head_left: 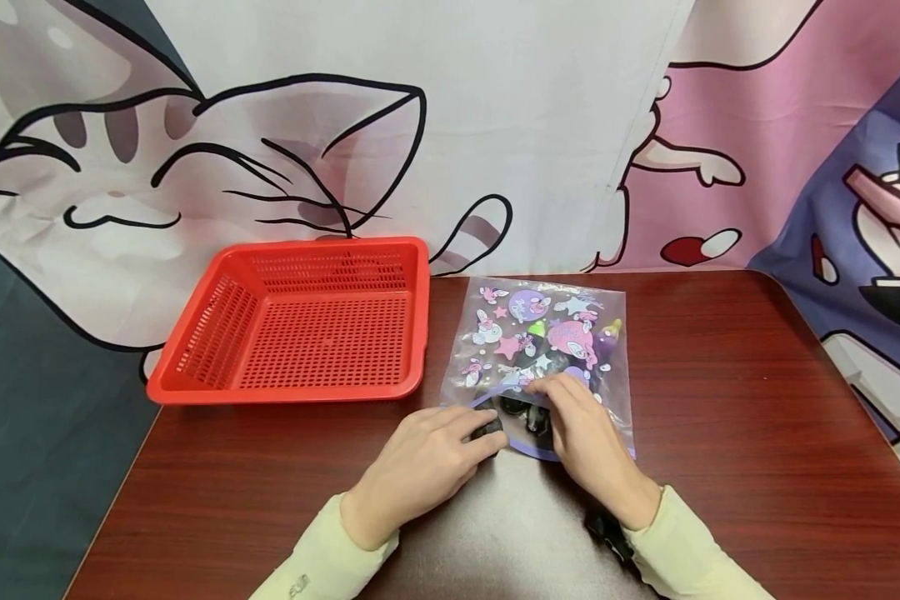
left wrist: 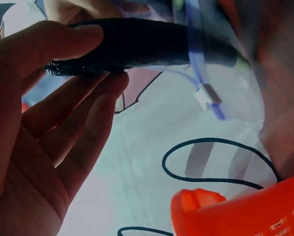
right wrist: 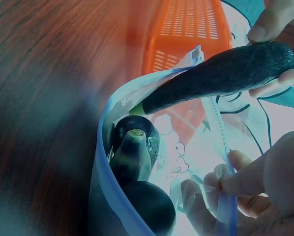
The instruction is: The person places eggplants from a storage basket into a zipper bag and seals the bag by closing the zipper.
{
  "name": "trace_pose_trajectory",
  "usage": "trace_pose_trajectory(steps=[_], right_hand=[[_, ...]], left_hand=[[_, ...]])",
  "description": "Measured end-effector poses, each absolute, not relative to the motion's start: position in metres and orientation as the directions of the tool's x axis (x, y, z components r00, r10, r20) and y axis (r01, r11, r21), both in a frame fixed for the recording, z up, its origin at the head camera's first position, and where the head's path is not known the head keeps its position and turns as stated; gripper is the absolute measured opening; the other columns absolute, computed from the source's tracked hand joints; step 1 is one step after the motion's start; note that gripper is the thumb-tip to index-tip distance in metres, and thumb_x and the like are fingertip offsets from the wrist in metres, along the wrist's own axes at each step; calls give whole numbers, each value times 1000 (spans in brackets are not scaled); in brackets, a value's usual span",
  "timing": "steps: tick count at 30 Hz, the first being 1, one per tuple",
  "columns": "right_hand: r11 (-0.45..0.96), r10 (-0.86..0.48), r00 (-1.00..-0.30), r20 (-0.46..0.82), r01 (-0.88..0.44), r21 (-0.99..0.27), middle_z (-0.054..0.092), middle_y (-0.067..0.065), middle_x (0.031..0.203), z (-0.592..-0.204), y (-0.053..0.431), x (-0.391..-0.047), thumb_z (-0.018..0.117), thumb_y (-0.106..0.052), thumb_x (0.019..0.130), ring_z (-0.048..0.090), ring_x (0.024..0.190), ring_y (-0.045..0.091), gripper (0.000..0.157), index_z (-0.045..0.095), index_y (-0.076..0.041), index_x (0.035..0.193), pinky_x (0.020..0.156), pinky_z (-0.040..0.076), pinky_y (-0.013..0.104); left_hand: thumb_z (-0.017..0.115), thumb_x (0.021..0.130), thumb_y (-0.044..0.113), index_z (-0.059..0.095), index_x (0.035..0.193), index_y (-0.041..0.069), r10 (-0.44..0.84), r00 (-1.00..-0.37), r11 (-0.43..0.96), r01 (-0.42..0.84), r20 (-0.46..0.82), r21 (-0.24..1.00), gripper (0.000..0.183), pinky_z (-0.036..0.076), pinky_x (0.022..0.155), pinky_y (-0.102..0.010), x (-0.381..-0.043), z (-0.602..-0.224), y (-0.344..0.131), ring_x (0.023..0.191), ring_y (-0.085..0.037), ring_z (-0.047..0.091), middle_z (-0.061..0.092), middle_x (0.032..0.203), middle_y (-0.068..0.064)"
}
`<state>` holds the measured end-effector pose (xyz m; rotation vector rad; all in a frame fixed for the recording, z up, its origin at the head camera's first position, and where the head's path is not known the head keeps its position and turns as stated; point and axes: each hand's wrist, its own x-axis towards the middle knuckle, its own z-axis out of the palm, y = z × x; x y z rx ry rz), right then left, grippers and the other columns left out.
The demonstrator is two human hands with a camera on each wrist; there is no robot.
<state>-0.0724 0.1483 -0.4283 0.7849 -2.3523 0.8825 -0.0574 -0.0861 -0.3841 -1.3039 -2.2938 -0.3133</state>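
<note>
We see the left hand [head_left: 423, 458] grip a dark vegetable [right wrist: 216, 74] between parted thumb and fingers; the right hand [head_left: 588, 437], nearly closed, pinches the bag [head_left: 568, 337] at its near end.

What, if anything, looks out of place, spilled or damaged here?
The red basket, slightly: its near-left corner appears to overhang the left edge of the table in the head view, its base hidden. No spill or damage shows on the bag or the dark vegetable in the left hand.

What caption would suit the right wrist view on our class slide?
Left hand holds a dark vegetable, green tip inside a clear bag; right hand pinches the bag.
</note>
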Motion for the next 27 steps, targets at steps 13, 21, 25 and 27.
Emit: trace_pose_trajectory(steps=[13, 21, 25, 27], right_hand=[[629, -336, -710, 619, -658, -414, 64, 5, 101, -429, 149, -72, 53, 22, 81, 61, 95, 20, 39, 66, -3, 108, 83, 50, 34], [624, -336, -710, 619, -660, -418, 64, 5, 101, -428, 149, -72, 53, 23, 81, 61, 95, 20, 39, 66, -3, 108, 82, 50, 35], [627, -337, -714, 614, -656, -419, 64, 5, 102, -429, 150, -72, 54, 23, 81, 61, 96, 20, 39, 66, -3, 108, 83, 50, 34], [629, -338, -716, 611, -655, -419, 64, 5, 102, -429, 150, -72, 54, 23, 81, 61, 96, 20, 39, 65, -2, 108, 84, 49, 33]], left_hand=[[68, 90, 13, 75, 114, 17, 722, -506, 574, 819, 472, -1, 25, 56, 78, -29, -56, -394, -79, 104, -15, 68, 71, 118, -4], [70, 86, 17, 76, 113, 15, 726, -517, 599, 799, 454, -47, 28, 57, 75, -32, -57, -397, -76, 106, -18, 69, 71, 119, -7], [68, 86, 16, 76, 112, 15, 721, -525, 610, 790, 452, -55, 28, 58, 73, -32, -58, -400, -74, 106, -18, 70, 71, 118, -7], [69, 86, 17, 76, 112, 15, 717, -533, 617, 785, 449, -53, 28, 58, 73, -32, -58, -401, -73, 106, -19, 69, 71, 118, -7]])
